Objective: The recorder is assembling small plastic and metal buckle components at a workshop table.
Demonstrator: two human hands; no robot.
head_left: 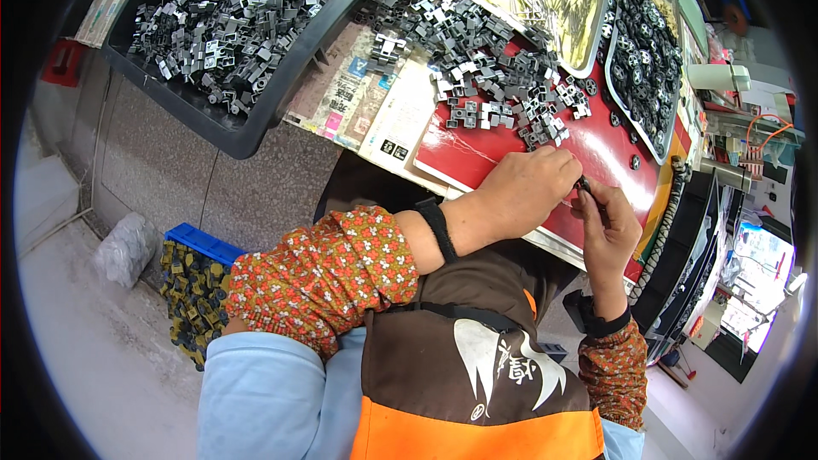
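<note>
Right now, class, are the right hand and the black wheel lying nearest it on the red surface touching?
Apart. The head view shows a bare strip of red surface between the right hand and the black wheel.

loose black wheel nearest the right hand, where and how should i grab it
Probably pinch opposite edges of the wheel from above, coming from the side of the right hand: it is small and round, and sits apart on the red board, its rim uncovered.

A crumpled plastic bag (pixel 126 249) lies near a blue crate (pixel 204 244).
</note>
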